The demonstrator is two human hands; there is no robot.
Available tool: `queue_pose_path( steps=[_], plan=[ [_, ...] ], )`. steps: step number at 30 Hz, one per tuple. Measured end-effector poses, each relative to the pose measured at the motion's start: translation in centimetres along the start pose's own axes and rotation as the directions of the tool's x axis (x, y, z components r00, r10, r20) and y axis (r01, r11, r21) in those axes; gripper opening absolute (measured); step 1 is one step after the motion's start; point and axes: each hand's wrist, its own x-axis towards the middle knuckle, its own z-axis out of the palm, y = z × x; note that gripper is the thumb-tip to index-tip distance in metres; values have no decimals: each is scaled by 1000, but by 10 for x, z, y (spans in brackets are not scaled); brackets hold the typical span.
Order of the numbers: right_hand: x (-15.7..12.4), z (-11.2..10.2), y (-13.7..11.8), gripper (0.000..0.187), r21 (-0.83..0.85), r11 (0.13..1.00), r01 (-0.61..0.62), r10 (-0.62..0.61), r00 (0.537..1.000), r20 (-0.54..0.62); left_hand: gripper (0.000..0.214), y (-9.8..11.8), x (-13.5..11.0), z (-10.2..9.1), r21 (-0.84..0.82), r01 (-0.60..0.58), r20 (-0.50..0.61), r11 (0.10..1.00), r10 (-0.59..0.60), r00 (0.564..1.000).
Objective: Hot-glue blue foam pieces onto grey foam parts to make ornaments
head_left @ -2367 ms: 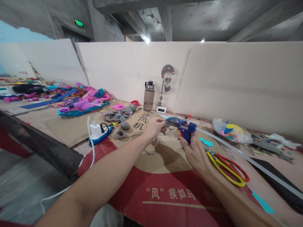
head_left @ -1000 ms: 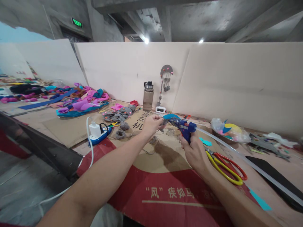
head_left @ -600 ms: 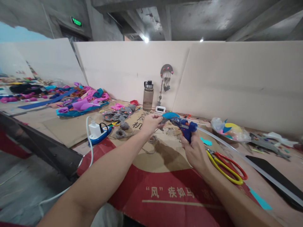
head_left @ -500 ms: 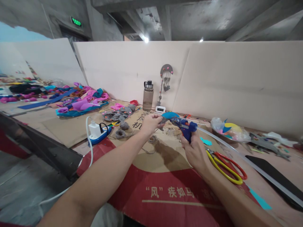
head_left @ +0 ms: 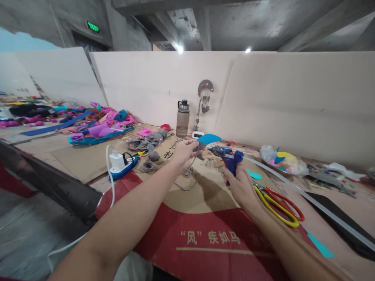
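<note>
My left hand (head_left: 186, 153) pinches a grey felt piece (head_left: 200, 149) between thumb and fingers; a blue felt piece (head_left: 209, 138) rises just behind it, and I cannot tell whether the two are joined. In my right hand (head_left: 238, 181) is a blue glue gun (head_left: 233, 157), gripped by its handle, nozzle pointing left at the grey felt with a small gap. A long clear glue stick (head_left: 281, 179) runs out of the gun's back to the lower right. Below the left hand, grey cord (head_left: 188, 172) lies in loose loops on the cardboard (head_left: 181, 197).
Red-and-yellow scissors (head_left: 277, 205) and a black flat object (head_left: 342, 218) lie at right. A blue power strip (head_left: 124, 169) with a white plug stands left. Farther back are a bottle (head_left: 183, 119), a small clock (head_left: 198, 135), felt scraps (head_left: 102, 127) and a bowl (head_left: 281, 168) of scraps.
The glue gun's nozzle has drawn back from the felt, leaving a gap. The blue felt now stands higher and shows more of its face.
</note>
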Motion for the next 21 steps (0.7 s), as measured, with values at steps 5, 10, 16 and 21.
queue_pose_path(
  steps=[5, 10, 16, 21],
  plan=[
    [15, 6, 6, 26, 229, 921, -313, 265, 939, 217, 9, 5, -4, 2, -13, -40, -6, 999, 40, 999],
    [36, 3, 7, 14, -90, 949, -301, 314, 919, 237, 9, 4, -3, 2, 85, -169, 2, 982, 169, 986],
    [40, 21, -7, 17, -218, 956, 195, -197, 980, 11, 12, -6, 3, -3, 226, -315, 82, 922, 304, 949],
    [38, 64, -33, 42, 491, 869, -51, 20, 998, 68, 12, -9, -5, -2, 385, -462, 150, 799, 440, 885]
  ],
)
